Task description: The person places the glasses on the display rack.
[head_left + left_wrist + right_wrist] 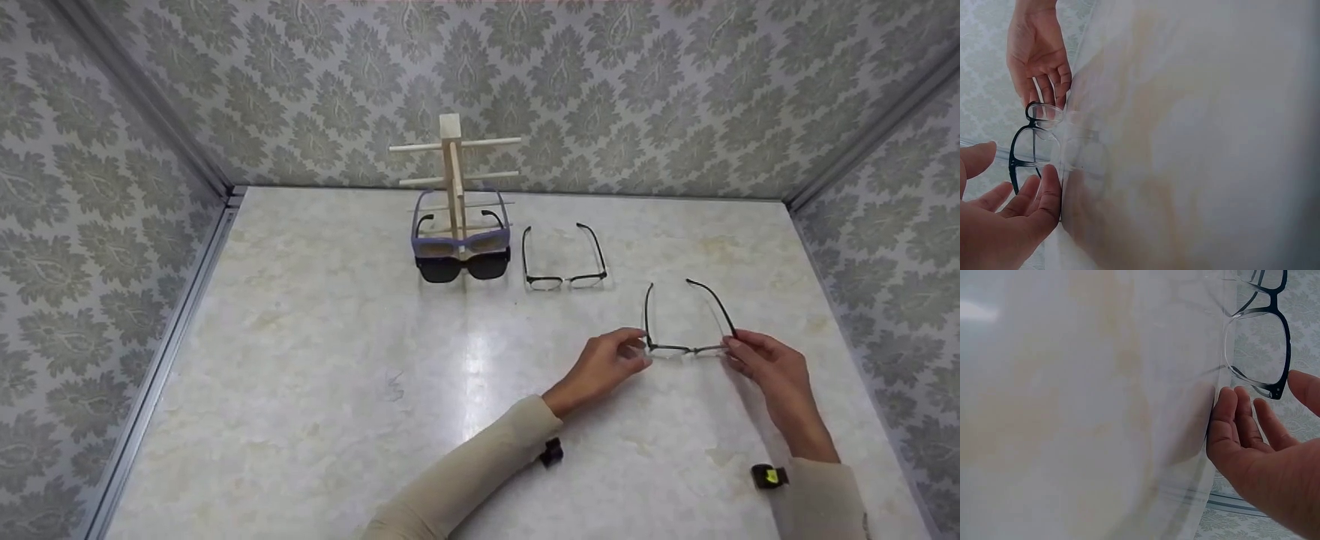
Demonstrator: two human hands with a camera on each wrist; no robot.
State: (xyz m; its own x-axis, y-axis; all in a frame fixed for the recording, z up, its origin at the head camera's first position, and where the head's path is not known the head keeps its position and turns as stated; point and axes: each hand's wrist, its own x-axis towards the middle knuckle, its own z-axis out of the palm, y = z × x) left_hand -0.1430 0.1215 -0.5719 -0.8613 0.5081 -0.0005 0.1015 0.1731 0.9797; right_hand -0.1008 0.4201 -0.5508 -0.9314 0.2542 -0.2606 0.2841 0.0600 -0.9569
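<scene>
A pair of eyeglasses [671,348] with a dark upper rim and clear lower rim stands on the table, its temples pointing away from me. My left hand [600,367] is at its left end. In the left wrist view, the fingertips of that hand [1010,230] are right at the rim [1014,146], with the thumb held apart. At the other end is my right hand [776,367]. In the right wrist view its thumb meets the corner of the frame [1288,343], while the loosely bent fingers [1224,422] lie below, by the tabletop.
Farther back, a second pair of dark-rimmed eyeglasses [525,255] lies with temples unfolded. Left of it rises a wooden eyewear stand [450,127] with crossbars. Purple-framed glasses [435,244] and black sunglasses [487,266] are at its lower part. Patterned walls [562,67] enclose the table.
</scene>
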